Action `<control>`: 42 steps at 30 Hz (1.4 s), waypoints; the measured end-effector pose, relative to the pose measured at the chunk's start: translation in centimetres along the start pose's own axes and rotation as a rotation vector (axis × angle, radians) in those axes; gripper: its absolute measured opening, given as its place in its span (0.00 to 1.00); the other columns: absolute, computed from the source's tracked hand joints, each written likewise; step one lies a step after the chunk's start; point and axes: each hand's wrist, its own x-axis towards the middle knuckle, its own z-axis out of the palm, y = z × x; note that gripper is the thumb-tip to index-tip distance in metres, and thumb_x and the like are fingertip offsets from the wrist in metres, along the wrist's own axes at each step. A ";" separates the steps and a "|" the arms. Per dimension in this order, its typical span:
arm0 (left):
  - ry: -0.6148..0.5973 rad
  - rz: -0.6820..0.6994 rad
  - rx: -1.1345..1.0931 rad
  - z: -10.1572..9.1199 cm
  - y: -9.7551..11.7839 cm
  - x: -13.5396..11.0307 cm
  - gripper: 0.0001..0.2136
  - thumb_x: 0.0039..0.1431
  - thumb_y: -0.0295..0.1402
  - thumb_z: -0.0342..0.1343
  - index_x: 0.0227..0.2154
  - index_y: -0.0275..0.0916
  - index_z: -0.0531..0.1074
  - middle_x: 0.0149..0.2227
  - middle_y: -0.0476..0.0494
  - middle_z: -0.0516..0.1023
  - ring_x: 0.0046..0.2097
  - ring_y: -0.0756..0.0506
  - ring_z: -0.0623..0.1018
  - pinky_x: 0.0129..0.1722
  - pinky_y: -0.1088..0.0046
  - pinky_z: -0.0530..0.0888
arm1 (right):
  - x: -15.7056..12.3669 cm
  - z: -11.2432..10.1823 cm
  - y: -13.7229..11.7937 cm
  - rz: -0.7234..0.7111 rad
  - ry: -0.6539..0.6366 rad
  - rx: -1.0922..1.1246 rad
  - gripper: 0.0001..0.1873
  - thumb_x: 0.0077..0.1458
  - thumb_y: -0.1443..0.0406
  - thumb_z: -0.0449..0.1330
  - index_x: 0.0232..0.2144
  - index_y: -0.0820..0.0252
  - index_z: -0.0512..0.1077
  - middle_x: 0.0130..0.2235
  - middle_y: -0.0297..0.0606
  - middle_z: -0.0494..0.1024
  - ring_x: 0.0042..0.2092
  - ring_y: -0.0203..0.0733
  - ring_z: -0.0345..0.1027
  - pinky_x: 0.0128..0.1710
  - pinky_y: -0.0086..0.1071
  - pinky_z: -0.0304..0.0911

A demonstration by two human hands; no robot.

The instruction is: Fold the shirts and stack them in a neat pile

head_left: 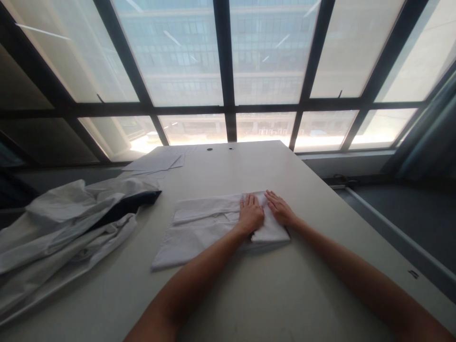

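A white garment, folded into a long flat shape, lies across the middle of the table. Its right end is turned over onto itself, and a small dark patch shows at the edge of that fold. My left hand rests palm down on the cloth near this fold, fingers stretched forward. Flat against the folded right end lies my right hand, its fingers pointing forward and a little left. The undersides of both hands are hidden. What kind of garment it is, I cannot tell for sure.
A crumpled pile of white and dark clothing covers the table's left side. Paper sheets lie at the far left corner. The white table reaches toward large framed windows. A grey curtain hangs at right.
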 end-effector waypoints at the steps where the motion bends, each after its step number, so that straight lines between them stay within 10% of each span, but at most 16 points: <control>1: 0.000 -0.001 0.002 0.0 0.0 0.0 0.25 0.72 0.37 0.39 0.66 0.29 0.59 0.69 0.28 0.57 0.71 0.34 0.55 0.67 0.49 0.55 | 1.1 0.2 -0.1 -0.007 -0.047 -0.058 0.29 0.69 0.58 0.41 0.68 0.59 0.59 0.71 0.42 0.54 0.72 0.47 0.42 0.70 0.51 0.41; 9: -0.047 0.141 0.001 -1.1 0.8 -2.0 0.29 0.72 0.42 0.39 0.67 0.25 0.57 0.68 0.25 0.58 0.71 0.32 0.54 0.68 0.44 0.47 | 6.7 1.2 0.0 0.056 -0.147 -0.305 0.29 0.70 0.59 0.39 0.69 0.59 0.55 0.72 0.42 0.49 0.73 0.50 0.39 0.68 0.56 0.38; 15: -0.080 0.371 -0.064 -1.6 2.6 -5.1 0.39 0.69 0.57 0.34 0.68 0.26 0.54 0.69 0.24 0.55 0.71 0.30 0.52 0.68 0.44 0.47 | 7.0 1.2 0.7 0.064 -0.074 -0.274 0.28 0.70 0.59 0.42 0.67 0.61 0.61 0.71 0.47 0.54 0.72 0.49 0.44 0.68 0.51 0.42; 29: -0.137 0.863 -0.183 -3.5 1.8 -6.2 0.29 0.71 0.49 0.46 0.67 0.37 0.58 0.68 0.38 0.62 0.70 0.38 0.56 0.69 0.54 0.52 | 5.9 0.6 0.0 -0.136 0.143 -0.095 0.25 0.65 0.66 0.49 0.63 0.60 0.67 0.67 0.46 0.64 0.70 0.44 0.50 0.69 0.46 0.44; 34: -0.172 0.971 -0.275 -3.9 1.8 -5.5 0.26 0.69 0.43 0.52 0.65 0.35 0.62 0.64 0.36 0.68 0.68 0.39 0.62 0.69 0.59 0.53 | 4.6 0.5 -1.9 -0.374 -0.054 -0.026 0.27 0.67 0.61 0.51 0.66 0.52 0.63 0.69 0.40 0.59 0.71 0.45 0.45 0.69 0.49 0.44; 42: -0.152 0.966 -0.244 -3.4 2.0 -5.5 0.25 0.69 0.41 0.52 0.64 0.35 0.64 0.63 0.35 0.69 0.67 0.38 0.63 0.69 0.58 0.51 | 4.7 1.1 -3.2 -0.252 -0.198 -0.195 0.30 0.70 0.52 0.44 0.69 0.52 0.57 0.71 0.40 0.55 0.72 0.46 0.43 0.69 0.49 0.38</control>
